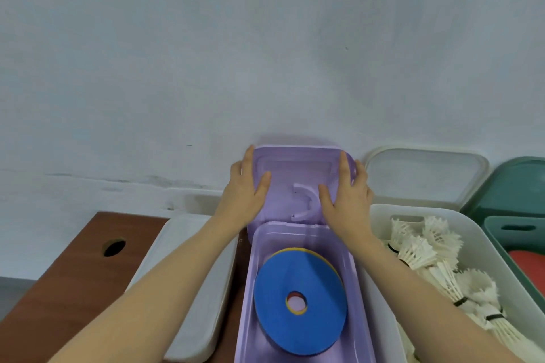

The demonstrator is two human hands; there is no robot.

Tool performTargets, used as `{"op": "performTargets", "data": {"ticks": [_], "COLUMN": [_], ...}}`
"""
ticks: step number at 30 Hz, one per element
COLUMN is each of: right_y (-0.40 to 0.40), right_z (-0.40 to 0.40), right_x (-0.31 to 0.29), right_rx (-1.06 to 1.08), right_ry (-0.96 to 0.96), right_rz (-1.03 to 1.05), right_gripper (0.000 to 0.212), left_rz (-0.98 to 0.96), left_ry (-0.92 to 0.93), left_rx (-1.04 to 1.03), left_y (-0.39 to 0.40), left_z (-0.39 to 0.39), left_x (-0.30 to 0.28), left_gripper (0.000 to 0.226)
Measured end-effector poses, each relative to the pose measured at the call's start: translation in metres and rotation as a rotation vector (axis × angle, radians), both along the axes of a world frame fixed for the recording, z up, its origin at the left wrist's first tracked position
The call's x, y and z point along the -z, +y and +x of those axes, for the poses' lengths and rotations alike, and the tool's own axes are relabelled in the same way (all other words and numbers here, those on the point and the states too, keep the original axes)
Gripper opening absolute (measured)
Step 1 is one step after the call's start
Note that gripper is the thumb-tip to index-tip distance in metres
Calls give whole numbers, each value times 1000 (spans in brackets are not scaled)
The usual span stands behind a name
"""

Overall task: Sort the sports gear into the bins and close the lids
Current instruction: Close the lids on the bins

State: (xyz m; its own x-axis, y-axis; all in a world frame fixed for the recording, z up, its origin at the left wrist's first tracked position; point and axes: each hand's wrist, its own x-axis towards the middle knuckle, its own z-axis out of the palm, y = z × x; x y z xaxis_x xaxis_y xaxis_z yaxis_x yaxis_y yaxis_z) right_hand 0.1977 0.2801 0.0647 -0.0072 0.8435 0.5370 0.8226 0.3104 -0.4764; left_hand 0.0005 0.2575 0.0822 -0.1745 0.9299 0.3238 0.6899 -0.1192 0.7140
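Head view: the purple lid, standing up behind the purple bin of blue discs, is gripped at its sides by the left hand and right hand, and should be lowered evenly.

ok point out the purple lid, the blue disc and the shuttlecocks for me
purple lid (295,174): head view, on the bare inner face between the two hands
blue disc (300,280): head view, on its flat top above the centre hole
shuttlecocks (421,253): head view, on the white feathers of one in the white bin
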Motion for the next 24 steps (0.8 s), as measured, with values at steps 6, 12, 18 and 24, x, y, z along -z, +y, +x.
{"op": "performTargets", "data": {"ticks": [6, 12, 18, 24], "right_y": [-43, -98, -157, -200], "right_z": [-1, 1, 17, 46], "right_x": [-24, -30, -5, 48], "right_rx": [-44, -78, -73, -153], "right_ry": [101, 115, 40, -131], "right_rz": [103, 124, 60, -78], "right_gripper": [70, 59, 51, 46], "left_rz": [182, 171, 29, -90], "left_ry": [-53, -127, 72, 200], "left_rx": [4, 15, 104, 324], "left_y": [-48, -105, -158, -203], "left_z": [-2, -6, -12, -14], "left_x": [-24, -23, 6, 54], "left_gripper": [58, 45, 39, 64]}}
